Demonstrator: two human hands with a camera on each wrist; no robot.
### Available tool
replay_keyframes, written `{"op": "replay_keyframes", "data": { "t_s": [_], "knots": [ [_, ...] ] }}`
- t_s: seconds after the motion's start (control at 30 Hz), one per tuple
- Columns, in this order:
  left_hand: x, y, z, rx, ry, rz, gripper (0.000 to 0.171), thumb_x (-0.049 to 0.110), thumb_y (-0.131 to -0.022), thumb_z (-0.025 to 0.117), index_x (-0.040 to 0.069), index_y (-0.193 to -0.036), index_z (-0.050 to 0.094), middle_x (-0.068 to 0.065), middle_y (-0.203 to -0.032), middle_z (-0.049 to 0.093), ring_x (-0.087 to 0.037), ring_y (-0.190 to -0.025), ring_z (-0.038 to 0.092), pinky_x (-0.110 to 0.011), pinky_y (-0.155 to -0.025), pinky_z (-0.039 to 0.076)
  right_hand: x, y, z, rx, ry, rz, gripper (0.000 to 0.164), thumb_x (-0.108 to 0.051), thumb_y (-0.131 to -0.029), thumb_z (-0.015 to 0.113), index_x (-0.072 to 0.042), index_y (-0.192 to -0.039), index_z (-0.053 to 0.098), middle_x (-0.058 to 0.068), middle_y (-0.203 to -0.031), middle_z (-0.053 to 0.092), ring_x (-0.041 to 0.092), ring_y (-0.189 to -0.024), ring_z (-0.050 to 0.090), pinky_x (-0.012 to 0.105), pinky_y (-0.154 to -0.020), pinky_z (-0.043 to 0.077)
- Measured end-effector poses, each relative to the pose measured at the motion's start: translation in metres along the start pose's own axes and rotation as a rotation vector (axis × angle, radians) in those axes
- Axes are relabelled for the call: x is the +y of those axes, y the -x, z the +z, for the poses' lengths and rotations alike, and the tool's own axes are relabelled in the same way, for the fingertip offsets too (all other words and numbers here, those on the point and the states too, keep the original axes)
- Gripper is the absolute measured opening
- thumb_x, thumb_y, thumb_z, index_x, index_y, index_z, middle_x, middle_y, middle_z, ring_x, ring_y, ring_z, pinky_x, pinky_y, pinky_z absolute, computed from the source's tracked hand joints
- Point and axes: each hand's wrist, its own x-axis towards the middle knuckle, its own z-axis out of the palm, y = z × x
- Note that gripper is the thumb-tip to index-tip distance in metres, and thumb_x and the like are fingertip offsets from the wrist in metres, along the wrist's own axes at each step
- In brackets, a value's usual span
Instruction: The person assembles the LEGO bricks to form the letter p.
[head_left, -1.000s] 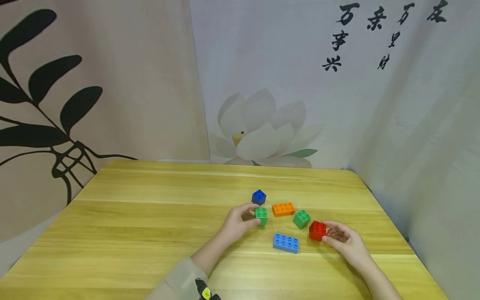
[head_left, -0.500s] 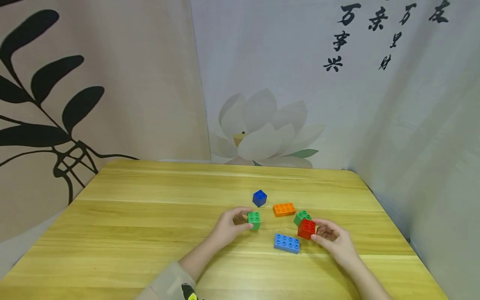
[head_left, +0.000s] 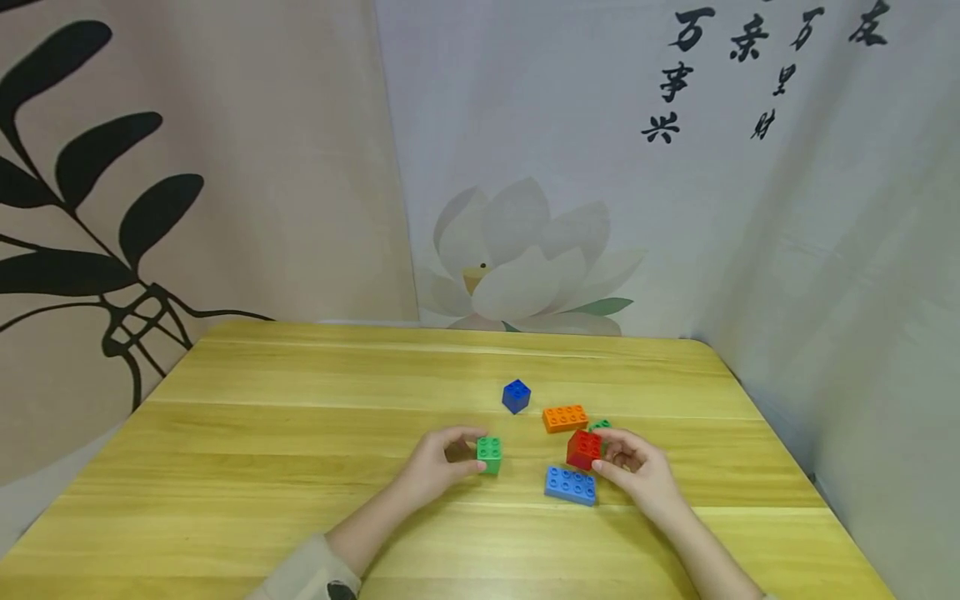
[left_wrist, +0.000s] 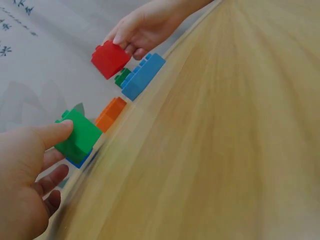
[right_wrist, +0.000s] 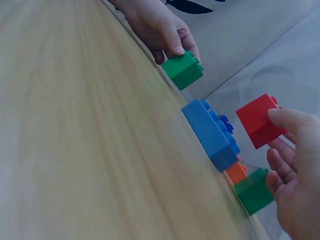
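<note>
My left hand (head_left: 438,462) pinches a green toy brick (head_left: 489,454) between thumb and fingers; in the left wrist view this brick (left_wrist: 78,136) looks tilted, close to the tabletop. A red toy brick (head_left: 583,449) is pinched by my right hand (head_left: 637,471). The right wrist view shows the red brick (right_wrist: 261,121) raised off the table. Just in front of it lies a long light blue brick (head_left: 570,486). Behind the right fingers a second green brick (head_left: 601,425) is mostly hidden in the head view; the right wrist view shows more of this green brick (right_wrist: 254,192).
An orange brick (head_left: 566,418) lies behind the red one, and a small dark blue brick (head_left: 517,396) stands farther back to the left. All rest on a wooden table (head_left: 300,442). Printed curtains (head_left: 525,125) hang behind and to the right of it.
My left hand has carried the green brick left and toward me, away from the dark blue brick. My right hand has brought the red brick left, now partly covering the other green brick.
</note>
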Motion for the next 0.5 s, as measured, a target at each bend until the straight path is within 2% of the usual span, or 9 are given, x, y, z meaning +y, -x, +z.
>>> {"op": "replay_keyframes", "data": {
  "t_s": [0.3,0.5],
  "knots": [
    [-0.003,0.010,-0.011,-0.017,-0.009,0.019,0.042,0.016,-0.081,0.077,0.006,-0.121,0.064,0.001,-0.098,0.062,-0.021,-0.091,0.055,-0.031,-0.074,0.049,-0.006,-0.014,0.018,-0.029,-0.040,-0.094,0.040,0.009,-0.080,0.072,0.007,-0.117,0.060,0.013,-0.081,0.058,0.015,-0.072,0.053,0.021,-0.061,0.045],
    [-0.004,0.015,-0.018,-0.020,-0.022,0.018,0.043,0.017,-0.081,0.077,0.007,-0.121,0.064,0.001,-0.098,0.062,-0.021,-0.092,0.055,-0.031,-0.074,0.048,-0.017,-0.019,0.030,-0.047,-0.035,-0.079,0.038,0.011,-0.079,0.071,0.007,-0.116,0.060,0.010,-0.080,0.057,0.016,-0.070,0.052,0.022,-0.061,0.045]
  ]
}}
